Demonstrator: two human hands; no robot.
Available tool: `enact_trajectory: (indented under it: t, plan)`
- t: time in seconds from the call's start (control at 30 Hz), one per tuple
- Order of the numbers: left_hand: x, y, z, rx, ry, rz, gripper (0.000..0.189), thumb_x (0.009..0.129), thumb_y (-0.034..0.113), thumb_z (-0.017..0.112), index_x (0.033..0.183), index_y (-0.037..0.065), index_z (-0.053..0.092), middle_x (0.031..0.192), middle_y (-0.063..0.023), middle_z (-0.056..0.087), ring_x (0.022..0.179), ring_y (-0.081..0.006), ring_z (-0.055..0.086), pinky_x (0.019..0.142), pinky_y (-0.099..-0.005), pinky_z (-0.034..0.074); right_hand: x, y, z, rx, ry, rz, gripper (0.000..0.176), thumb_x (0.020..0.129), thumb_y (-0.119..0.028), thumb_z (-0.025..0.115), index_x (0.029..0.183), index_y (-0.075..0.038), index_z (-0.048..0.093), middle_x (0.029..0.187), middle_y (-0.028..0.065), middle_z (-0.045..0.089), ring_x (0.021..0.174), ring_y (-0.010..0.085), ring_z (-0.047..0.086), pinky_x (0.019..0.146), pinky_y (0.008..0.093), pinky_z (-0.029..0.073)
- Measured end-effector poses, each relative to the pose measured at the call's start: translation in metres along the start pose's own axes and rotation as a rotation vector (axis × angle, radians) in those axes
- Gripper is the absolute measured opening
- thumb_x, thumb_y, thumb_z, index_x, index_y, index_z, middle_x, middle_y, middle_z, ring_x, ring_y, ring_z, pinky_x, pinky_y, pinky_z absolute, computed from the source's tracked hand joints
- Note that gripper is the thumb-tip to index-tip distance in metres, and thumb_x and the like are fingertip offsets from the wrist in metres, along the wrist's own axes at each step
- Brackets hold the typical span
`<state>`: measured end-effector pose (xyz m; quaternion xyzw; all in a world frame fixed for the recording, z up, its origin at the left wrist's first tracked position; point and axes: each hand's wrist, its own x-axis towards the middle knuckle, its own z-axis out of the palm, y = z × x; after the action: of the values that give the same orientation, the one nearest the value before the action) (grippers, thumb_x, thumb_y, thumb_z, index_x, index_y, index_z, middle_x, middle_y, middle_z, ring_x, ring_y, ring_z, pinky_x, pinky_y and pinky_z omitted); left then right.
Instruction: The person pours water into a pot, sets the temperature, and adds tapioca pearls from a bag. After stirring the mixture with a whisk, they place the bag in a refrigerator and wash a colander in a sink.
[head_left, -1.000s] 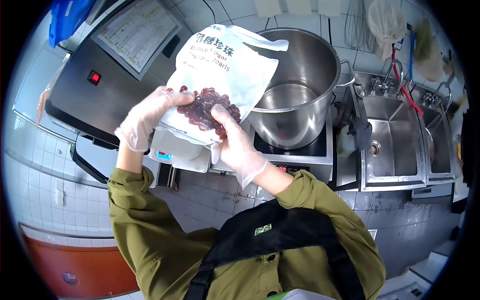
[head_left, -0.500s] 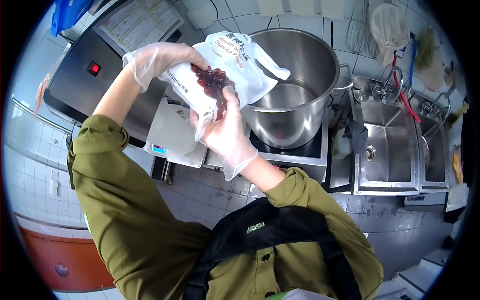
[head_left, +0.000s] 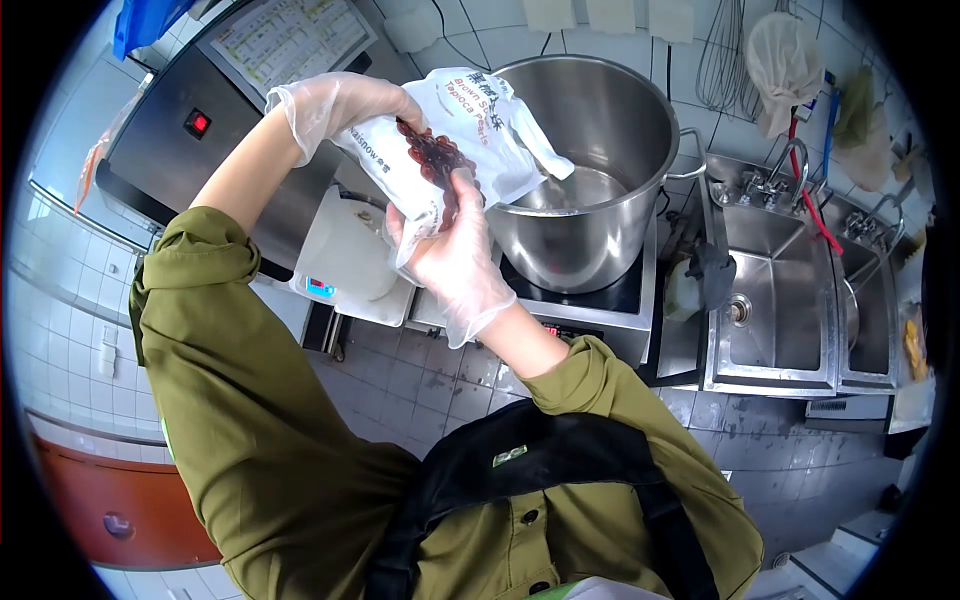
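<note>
Both hands wear clear plastic gloves and hold a white bag of brown sugar tapioca pearls [head_left: 476, 118], printed with a picture of dark pearls. My left hand [head_left: 375, 98] grips its upper left side, fingers closed on the plastic. Lower down, my right hand [head_left: 452, 255] has its thumb on the front and its other fingers behind the bag. The bag is tilted, and a loose white strip at its right end hangs over the rim of a big steel pot [head_left: 590, 235]. Shiny liquid seems to lie in the pot's bottom.
The pot stands on a black-topped cooker [head_left: 600, 305]. Left of it is a white scale [head_left: 385, 305] with a pale container on it. Steel sinks [head_left: 775, 320] with taps are at the right. A steel appliance [head_left: 250, 125] with a red switch stands left. Whisks [head_left: 722, 60] hang behind.
The bag and both hands have shifted slightly to the right in view, and the bag tilts a little more toward the pot. Both hands keep their hold.
</note>
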<state>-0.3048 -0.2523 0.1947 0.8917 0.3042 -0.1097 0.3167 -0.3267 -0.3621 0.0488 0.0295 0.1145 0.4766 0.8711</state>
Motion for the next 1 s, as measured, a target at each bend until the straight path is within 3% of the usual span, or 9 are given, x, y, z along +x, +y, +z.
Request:
enact_trajectory:
  t: [1.0]
  plan:
    - [-0.021, 0.009, -0.004, 0.072, 0.088, 0.060, 0.027, 0.066, 0.028, 0.068, 0.078, 0.004, 0.065, 0.075, -0.0038, 0.065, 0.061, -0.0104, 0.060, 0.058, -0.0218, 0.047, -0.001, 0.012, 0.008, 0.036, -0.081, -0.036, 0.039, 0.081, -0.036, 0.059, 0.113, -0.016, 0.048, 0.111, 0.0012, 0.054, 0.101, 0.0193, 0.053, 0.084, 0.0396, 0.043]
